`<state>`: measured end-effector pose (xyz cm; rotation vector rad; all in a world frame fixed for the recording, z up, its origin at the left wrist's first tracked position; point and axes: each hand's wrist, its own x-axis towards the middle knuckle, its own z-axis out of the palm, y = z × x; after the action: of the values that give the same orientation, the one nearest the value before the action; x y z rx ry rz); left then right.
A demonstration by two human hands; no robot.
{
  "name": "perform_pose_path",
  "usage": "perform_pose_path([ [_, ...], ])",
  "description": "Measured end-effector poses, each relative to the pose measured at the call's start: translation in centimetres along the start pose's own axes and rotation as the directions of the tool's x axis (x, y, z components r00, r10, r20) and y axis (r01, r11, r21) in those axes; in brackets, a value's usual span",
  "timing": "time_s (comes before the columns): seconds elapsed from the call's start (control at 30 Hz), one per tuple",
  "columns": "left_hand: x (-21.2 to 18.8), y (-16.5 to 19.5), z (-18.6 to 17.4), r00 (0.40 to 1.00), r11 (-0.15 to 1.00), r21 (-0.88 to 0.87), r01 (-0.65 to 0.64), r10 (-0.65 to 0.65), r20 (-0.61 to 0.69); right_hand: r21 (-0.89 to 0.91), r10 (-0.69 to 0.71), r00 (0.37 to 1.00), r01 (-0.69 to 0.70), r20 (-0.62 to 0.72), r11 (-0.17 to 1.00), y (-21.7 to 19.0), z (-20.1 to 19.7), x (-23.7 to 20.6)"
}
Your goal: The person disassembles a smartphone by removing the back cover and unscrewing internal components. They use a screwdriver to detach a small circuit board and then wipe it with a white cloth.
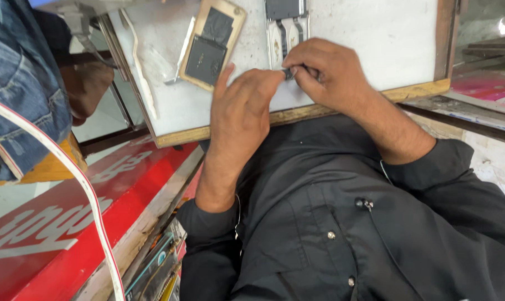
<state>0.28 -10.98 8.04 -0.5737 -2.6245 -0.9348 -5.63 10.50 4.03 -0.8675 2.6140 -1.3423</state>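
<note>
The right hand (325, 69) pinches a small dark tool (289, 72). The left hand (244, 103), fingers loosely curled, touches its tip over the opened phone (280, 33) on the table (375, 39).

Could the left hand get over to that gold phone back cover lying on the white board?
Probably yes. The left hand lies just beside the gold phone back cover on the white board, with only bare board between them; the tweezers lie on the cover's far side.

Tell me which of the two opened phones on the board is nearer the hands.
The silver opened phone, directly above the right hand; the gold-rimmed one lies farther left.
</note>
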Motion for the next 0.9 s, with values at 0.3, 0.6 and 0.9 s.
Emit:
perform_pose_path([
  [0.3,-0.9,-0.7,1.3,0.984,0.993,0.096,0.074,-0.057,-0.169,-0.027,-0.004,1.000,0.004,-0.006,1.000,0.1,0.3,-0.2],
  [0.6,-2.2,-0.8,2.3,0.938,0.989,-0.118,0.086,-0.120,-0.326,0.069,0.013,0.998,-0.008,-0.066,0.998,0.5,-0.1,-0.5],
  [0.9,-3.4,-0.6,4.1,0.937,0.929,-0.345,0.135,-0.233,-0.260,-0.130,-0.091,0.985,0.072,-0.145,0.989,0.8,-1.4,-1.8],
])
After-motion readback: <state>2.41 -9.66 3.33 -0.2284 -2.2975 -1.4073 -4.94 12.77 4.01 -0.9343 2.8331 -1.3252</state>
